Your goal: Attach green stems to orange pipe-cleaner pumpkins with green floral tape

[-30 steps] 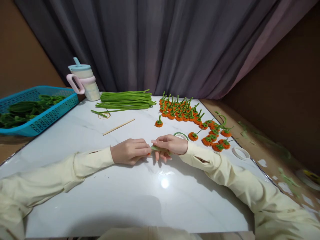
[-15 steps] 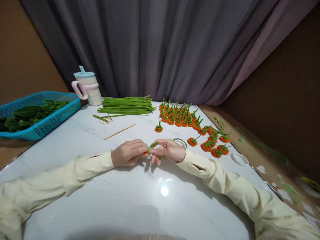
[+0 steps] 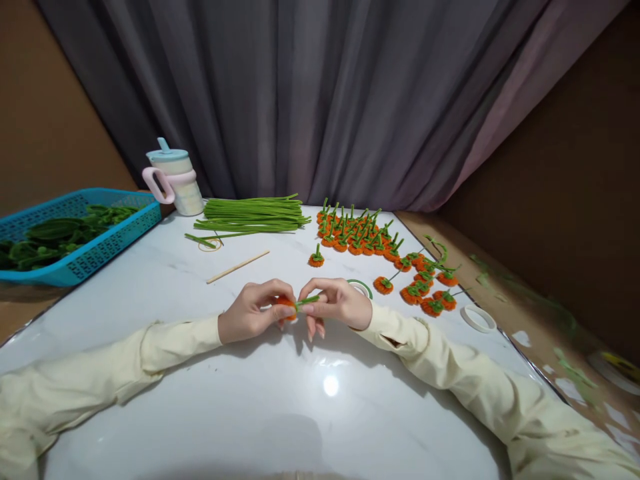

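Note:
Between thumb and fingers, my left hand (image 3: pixel 257 309) pinches a small orange pipe-cleaner pumpkin (image 3: pixel 287 307). Its green stem (image 3: pixel 307 301) points right, and my right hand (image 3: pixel 336 303) grips that stem with thumb and forefinger. The lower fingers of my right hand hang loosely curled. Both hands meet just above the white table, near its middle. Beyond them stands a single finished-looking orange pumpkin with an upright green stem (image 3: pixel 316 257). A roll of green tape (image 3: pixel 369 288) lies partly hidden behind my right hand.
Many orange pumpkins (image 3: pixel 356 244) stand at the back right, some with thin wires. Green pipe cleaners (image 3: pixel 257 215) lie at the back, near a wooden stick (image 3: pixel 239 267) and a lidded cup (image 3: pixel 186 190). A blue basket (image 3: pixel 95 250) holds green leaves. A white tape roll (image 3: pixel 479 319) rests near the right edge.
My left hand has turned and opened its grip outward, so more of the orange pumpkin shows. The stem now lies flatter, pointing right. The view has shifted slightly.

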Demonstrator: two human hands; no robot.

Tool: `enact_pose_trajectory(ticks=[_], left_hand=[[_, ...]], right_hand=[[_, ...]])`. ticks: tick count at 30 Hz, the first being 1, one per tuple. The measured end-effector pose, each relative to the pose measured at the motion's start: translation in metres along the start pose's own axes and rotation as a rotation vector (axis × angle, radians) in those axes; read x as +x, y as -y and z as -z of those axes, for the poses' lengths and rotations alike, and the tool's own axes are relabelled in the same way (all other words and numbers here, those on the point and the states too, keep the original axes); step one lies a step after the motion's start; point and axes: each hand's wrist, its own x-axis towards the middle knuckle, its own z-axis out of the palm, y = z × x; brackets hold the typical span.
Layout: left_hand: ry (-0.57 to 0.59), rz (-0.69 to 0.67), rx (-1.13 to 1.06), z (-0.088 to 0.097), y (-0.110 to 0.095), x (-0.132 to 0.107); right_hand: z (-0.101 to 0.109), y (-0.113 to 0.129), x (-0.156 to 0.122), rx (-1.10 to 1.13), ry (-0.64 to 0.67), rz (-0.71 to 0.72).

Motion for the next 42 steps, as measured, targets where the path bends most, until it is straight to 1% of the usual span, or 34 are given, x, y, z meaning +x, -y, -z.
enact_pose_trajectory(ticks=[2,3,5,7,9,10,13,15,17,19,22,26,28,30,32,35,38,40,42], left_hand=[[0.015,0.113,-0.159,-0.001,-0.002,0.001],[0.021,0.145,-0.206,-0.001,-0.003,0.002],[0.030,0.169,-0.237,0.000,-0.003,0.003],[0.041,0.160,-0.184,0.001,-0.002,0.004],[0.056,0.107,-0.047,0.002,0.000,0.004],[0.066,0.058,0.037,0.003,0.002,0.004],[0.109,-0.143,0.242,0.005,0.005,0.005],[0.139,-0.266,0.306,0.006,0.007,0.005],[0.154,-0.334,0.343,0.007,0.009,0.006],[0.155,-0.360,0.365,0.009,0.011,0.006],[0.154,-0.366,0.387,0.010,0.014,0.006],[0.172,-0.380,0.404,0.010,0.015,0.006],[0.173,-0.377,0.402,0.010,0.015,0.006],[0.170,-0.344,0.389,0.010,0.013,0.006],[0.178,-0.247,0.364,0.009,0.011,0.006],[0.209,0.006,0.245,0.008,0.008,0.006],[0.248,0.262,-0.010,0.007,0.008,0.007],[0.269,0.371,-0.156,0.008,0.010,0.007],[0.281,0.422,-0.239,0.009,0.011,0.009]], right_hand=[[-0.002,0.000,-0.001,-0.019,-0.036,0.019],[-0.002,-0.001,-0.001,-0.032,-0.051,0.028],[-0.003,-0.002,-0.002,-0.074,-0.079,0.052],[-0.002,-0.003,-0.004,-0.140,-0.110,0.092],[-0.002,-0.003,-0.006,-0.267,-0.148,0.164],[-0.002,-0.003,-0.008,-0.362,-0.166,0.216],[0.000,-0.006,-0.011,-0.703,-0.198,0.412],[0.001,-0.011,-0.011,-0.887,-0.200,0.539],[0.002,-0.017,-0.009,-1.000,-0.215,0.644],[0.004,-0.022,-0.006,-1.055,-0.245,0.714],[0.005,-0.027,-0.004,-1.073,-0.264,0.755],[0.006,-0.032,-0.001,-1.036,-0.224,0.779],[0.006,-0.033,-0.001,-1.014,-0.195,0.746],[0.005,-0.033,-0.001,-1.009,-0.162,0.676],[0.004,-0.033,-0.002,-1.014,-0.153,0.635],[0.003,-0.033,-0.002,-1.003,-0.202,0.709],[0.002,-0.032,-0.002,-1.067,-0.228,0.785],[0.002,-0.032,-0.002,-1.190,-0.247,0.830],[0.003,-0.033,-0.002,-1.318,-0.274,0.902]])
